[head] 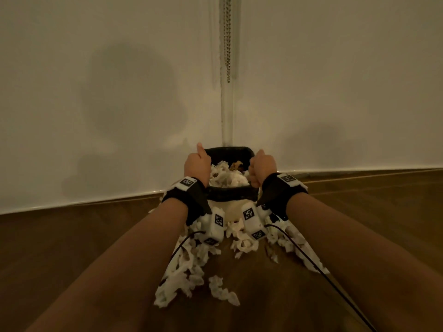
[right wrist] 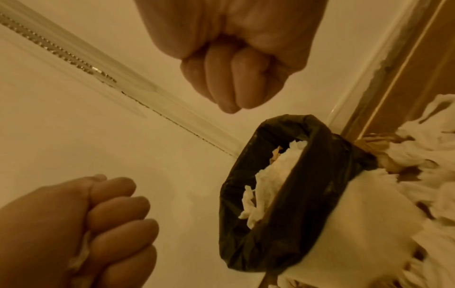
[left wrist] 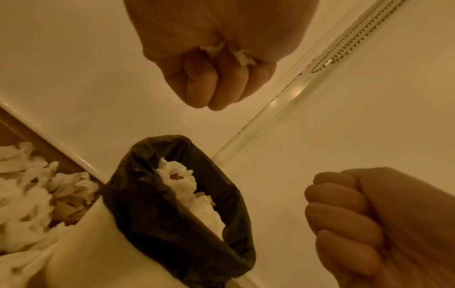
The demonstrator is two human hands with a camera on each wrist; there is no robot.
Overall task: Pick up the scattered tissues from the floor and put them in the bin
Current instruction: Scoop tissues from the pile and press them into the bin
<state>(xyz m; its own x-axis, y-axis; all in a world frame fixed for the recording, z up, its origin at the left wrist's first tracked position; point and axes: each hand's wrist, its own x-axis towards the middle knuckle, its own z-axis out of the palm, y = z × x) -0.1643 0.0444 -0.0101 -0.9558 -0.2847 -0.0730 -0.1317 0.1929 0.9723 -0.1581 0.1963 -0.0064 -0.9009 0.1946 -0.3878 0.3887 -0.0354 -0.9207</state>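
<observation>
A white bin with a black liner stands against the wall, holding crumpled white tissues. Both my hands hover as fists above its opening. My left hand is over the left rim; in the left wrist view, shreds of tissue poke out between its curled fingers. My right hand is over the right rim, and its tight fist shows no tissue. Many scattered tissues lie on the floor around the bin's base.
The wooden floor meets a white wall at a skirting line. A bead chain hangs beside a vertical strip behind the bin. Black cables trail from the wrist cameras. More tissues and brownish scraps lie right of the bin.
</observation>
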